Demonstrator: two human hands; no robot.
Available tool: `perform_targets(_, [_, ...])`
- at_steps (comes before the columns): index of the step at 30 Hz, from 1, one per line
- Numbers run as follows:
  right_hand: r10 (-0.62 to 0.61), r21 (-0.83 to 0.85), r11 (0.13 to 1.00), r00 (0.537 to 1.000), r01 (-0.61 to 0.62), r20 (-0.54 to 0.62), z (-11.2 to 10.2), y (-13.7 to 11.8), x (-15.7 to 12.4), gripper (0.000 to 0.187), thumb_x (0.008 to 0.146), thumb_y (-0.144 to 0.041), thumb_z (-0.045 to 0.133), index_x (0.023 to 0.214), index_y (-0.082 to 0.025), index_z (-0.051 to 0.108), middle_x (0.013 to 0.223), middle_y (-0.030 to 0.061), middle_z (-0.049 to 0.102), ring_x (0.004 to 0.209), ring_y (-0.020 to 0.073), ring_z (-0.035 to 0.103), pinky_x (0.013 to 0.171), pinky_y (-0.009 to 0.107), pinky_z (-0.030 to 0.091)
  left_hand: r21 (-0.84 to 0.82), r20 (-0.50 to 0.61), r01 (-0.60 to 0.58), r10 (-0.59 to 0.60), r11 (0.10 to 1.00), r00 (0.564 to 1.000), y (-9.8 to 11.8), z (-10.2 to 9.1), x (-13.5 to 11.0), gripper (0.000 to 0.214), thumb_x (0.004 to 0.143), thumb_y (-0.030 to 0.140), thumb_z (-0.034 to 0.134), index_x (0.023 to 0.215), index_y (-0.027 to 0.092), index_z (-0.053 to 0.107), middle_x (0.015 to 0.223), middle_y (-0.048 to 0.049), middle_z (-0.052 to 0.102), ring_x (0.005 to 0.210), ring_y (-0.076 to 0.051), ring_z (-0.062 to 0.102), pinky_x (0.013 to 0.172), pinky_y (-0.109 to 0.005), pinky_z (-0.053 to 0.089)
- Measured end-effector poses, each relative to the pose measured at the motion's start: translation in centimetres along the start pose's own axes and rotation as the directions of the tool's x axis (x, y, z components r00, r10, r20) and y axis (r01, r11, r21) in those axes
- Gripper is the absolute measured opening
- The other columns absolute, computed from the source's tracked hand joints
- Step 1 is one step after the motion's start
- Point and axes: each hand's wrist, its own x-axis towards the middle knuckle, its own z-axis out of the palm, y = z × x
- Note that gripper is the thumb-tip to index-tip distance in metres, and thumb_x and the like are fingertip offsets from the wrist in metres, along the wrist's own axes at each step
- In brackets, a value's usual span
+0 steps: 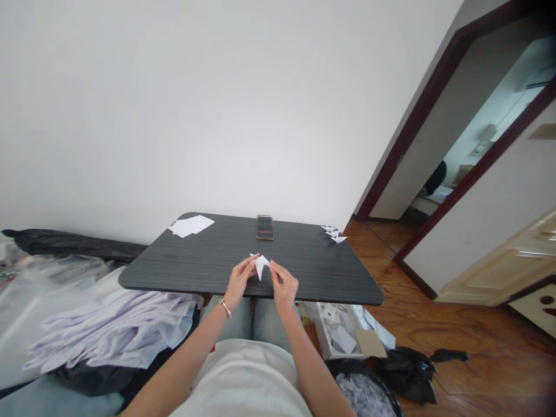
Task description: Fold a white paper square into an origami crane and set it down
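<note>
A small folded piece of white paper point(260, 264), pointed downward like a triangle, is held over the dark wood-grain table point(195, 272). My left hand point(238, 282), with a bracelet at the wrist, pinches its left edge. My right hand point(284, 285) pinches its right edge. Both hands hover just above the table's near edge, fingers closed on the paper.
A phone point(264, 227) lies at the table's far middle. White sheets point(191, 225) sit at the far left corner, small folded paper pieces point(334, 234) at the far right. A heap of paper point(117, 330) lies left, a box point(343, 336) and black bags point(403, 370) on the floor right.
</note>
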Motion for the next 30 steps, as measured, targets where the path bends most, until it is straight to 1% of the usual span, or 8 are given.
perform_targets(3, [-0.017,0.013,1.000,0.999,0.017,0.030,0.0,-0.1,0.1,0.022,0.081,-0.019,0.049,0.093,-0.020,0.067,0.097,0.0084,0.068,0.090,0.0200,0.062,0.082,0.036,0.049,0.017,0.007,0.015,-0.016,1.000,1.000,-0.1,-0.1,0.1,0.039,0.073,0.031,0.060,0.107,0.013,0.060,0.101,-0.0093,0.065,0.086,-0.018,0.060,0.079,-0.030,0.046])
perform_targets(10, [-0.048,0.059,0.998,0.977,0.037,0.206,-0.3,-0.5,0.4,0.025,0.081,-0.016,0.047,0.096,-0.023,0.066,0.105,0.0071,0.064,0.098,0.0203,0.059,0.085,0.036,0.047,0.050,0.011,0.020,-0.020,0.999,1.000,-0.2,-0.1,0.1,0.040,0.068,0.029,0.065,0.104,0.013,0.063,0.093,-0.0076,0.068,0.080,-0.017,0.061,0.074,-0.027,0.048])
perform_targets(13, [-0.020,0.082,0.997,0.973,0.001,0.230,-0.3,-0.5,0.4,0.023,0.081,-0.017,0.048,0.093,-0.023,0.067,0.104,0.0073,0.064,0.096,0.0205,0.059,0.081,0.035,0.049,0.040,0.002,0.034,-0.034,0.999,0.999,-0.2,-0.2,0.1,0.038,0.067,0.030,0.065,0.101,0.012,0.064,0.090,-0.0073,0.068,0.077,-0.016,0.061,0.072,-0.026,0.048])
perform_targets(19, [0.020,0.148,0.987,0.959,-0.064,0.282,-0.4,-0.5,0.4,0.020,0.079,-0.017,0.050,0.086,-0.023,0.068,0.103,0.0065,0.064,0.092,0.0204,0.060,0.069,0.030,0.052,0.000,-0.031,0.027,-0.027,1.000,0.999,-0.2,-0.3,0.0,0.037,0.069,0.030,0.063,0.100,0.012,0.063,0.094,-0.0083,0.066,0.075,-0.015,0.061,0.069,-0.025,0.050])
perform_targets(21, [0.048,0.192,0.975,0.953,-0.110,0.300,-0.4,-0.5,0.5,0.020,0.078,-0.017,0.051,0.086,-0.023,0.067,0.104,0.0066,0.063,0.091,0.0201,0.060,0.069,0.030,0.052,0.004,-0.039,0.026,-0.026,1.000,0.999,-0.2,-0.2,0.0,0.040,0.068,0.031,0.063,0.104,0.012,0.061,0.093,-0.0082,0.067,0.073,-0.014,0.061,0.068,-0.026,0.051])
perform_targets(23, [0.103,0.260,0.946,0.941,-0.193,0.323,-0.3,-0.3,0.7,0.017,0.076,-0.017,0.053,0.085,-0.022,0.066,0.104,0.0071,0.061,0.087,0.0195,0.062,0.069,0.030,0.052,0.014,-0.032,0.026,-0.026,1.000,0.999,-0.2,-0.2,0.0,0.045,0.067,0.030,0.064,0.108,0.012,0.059,0.090,-0.0079,0.067,0.071,-0.014,0.062,0.068,-0.026,0.051])
perform_targets(27, [0.248,0.384,0.840,0.901,-0.383,0.356,-0.1,-0.1,1.1,0.010,0.069,-0.018,0.059,0.079,-0.018,0.061,0.101,0.0067,0.058,0.074,0.0161,0.064,0.064,0.027,0.053,0.047,0.005,0.026,-0.027,0.999,1.000,-0.2,-0.1,0.0,0.044,0.067,0.029,0.065,0.108,0.012,0.058,0.092,-0.0086,0.067,0.072,-0.015,0.062,0.068,-0.027,0.052])
perform_targets(30, [0.300,0.406,0.799,0.879,-0.444,0.371,-0.2,0.0,1.3,0.013,0.066,-0.018,0.061,0.079,-0.017,0.058,0.101,0.0060,0.057,0.066,0.0131,0.064,0.061,0.025,0.052,0.075,0.033,0.021,-0.023,0.997,0.999,-0.3,-0.1,0.0,0.043,0.068,0.029,0.064,0.107,0.011,0.059,0.091,-0.0089,0.067,0.074,-0.017,0.062,0.070,-0.029,0.051])
